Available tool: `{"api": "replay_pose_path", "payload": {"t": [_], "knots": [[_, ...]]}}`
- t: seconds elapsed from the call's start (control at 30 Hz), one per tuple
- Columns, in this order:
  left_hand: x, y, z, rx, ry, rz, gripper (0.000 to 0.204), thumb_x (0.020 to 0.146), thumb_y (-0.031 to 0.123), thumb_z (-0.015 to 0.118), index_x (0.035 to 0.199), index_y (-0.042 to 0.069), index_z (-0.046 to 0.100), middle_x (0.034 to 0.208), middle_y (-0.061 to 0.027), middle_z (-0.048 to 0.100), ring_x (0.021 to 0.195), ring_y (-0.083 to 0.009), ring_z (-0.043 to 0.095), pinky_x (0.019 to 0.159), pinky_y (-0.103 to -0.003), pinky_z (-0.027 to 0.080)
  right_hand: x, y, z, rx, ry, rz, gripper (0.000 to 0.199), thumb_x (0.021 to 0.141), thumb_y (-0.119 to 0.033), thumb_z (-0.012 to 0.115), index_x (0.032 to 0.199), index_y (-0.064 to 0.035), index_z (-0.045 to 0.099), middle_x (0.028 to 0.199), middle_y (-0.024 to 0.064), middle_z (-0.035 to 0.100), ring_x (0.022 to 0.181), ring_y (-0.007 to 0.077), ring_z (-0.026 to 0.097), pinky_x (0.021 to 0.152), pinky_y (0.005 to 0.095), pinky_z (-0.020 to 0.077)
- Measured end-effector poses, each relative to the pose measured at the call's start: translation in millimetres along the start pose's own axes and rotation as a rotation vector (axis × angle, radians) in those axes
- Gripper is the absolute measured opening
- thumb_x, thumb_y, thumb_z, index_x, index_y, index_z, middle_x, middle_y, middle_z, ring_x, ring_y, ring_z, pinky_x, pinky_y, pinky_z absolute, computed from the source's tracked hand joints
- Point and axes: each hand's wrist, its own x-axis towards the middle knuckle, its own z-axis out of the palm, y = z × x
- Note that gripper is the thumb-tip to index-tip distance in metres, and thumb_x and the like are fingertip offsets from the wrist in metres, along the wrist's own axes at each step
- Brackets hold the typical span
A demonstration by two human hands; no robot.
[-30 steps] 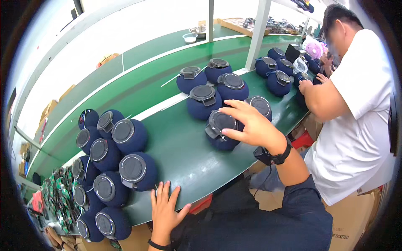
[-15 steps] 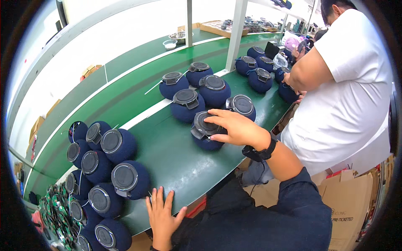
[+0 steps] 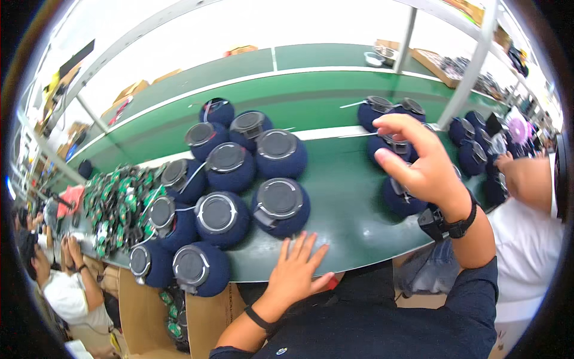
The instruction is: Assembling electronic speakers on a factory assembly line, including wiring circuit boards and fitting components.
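My left hand (image 3: 297, 272) lies at the table's near edge with fingers spread, holding nothing. Just beyond its fingertips sits a round navy fabric-covered ball (image 3: 305, 218) with a dark grey disc on top. This ball (image 3: 280, 200) belongs to a cluster of several alike, some with pale cable strips. My right hand (image 3: 421, 158) is raised over the right-hand group, thumb and fingers apart and nothing between them. It partly hides the balls there, including a navy ball (image 3: 399, 202) below its palm. At the far side of that group stands another ball (image 3: 378, 110).
Green circuit boards (image 3: 122, 206) are heaped at the left of the green table (image 3: 341, 173). A cardboard box (image 3: 143, 317) stands below the near edge. A person in white (image 3: 526, 239) works on the right beside more balls; a metal post (image 3: 472, 66) rises behind them.
The view has swung to the left, bringing the circuit boards and people there into sight. My right hand has come off the ball's top disc. My left hand stays at the table edge.
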Motion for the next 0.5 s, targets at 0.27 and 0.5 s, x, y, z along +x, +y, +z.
{"api": "replay_pose_path", "payload": {"t": [0.27,0.5], "knots": [[-37.0,-12.2,-32.6,-0.521,-0.034,0.253,0.056,0.096,0.04,0.07,0.141,0.009,0.06,0.151,-0.0207,0.052,0.142,-0.0365,0.048,0.117,-0.057,0.037,38.1,-0.1,58.7,0.196,-0.212,0.098,0.034,0.092,-0.018,0.075,0.119,0.0015,0.067,0.108,0.0123,0.073,0.104,0.0206,0.071,0.094,0.0355,0.0547],[-73.0,7.7,-245.8,-0.571,0.097,0.322,0.035,0.103,0.02,0.059,0.131,-0.001,0.056,0.125,-0.0167,0.062,0.101,-0.0272,0.064,0.09,-0.039,0.054,-40.7,25.9,117.9,0.566,-0.456,0.466,0.02,0.096,-0.02,0.074,0.105,-0.002,0.069,0.087,-0.0026,0.066,0.078,0.0052,0.058,0.072,0.0234,0.0497]]}}
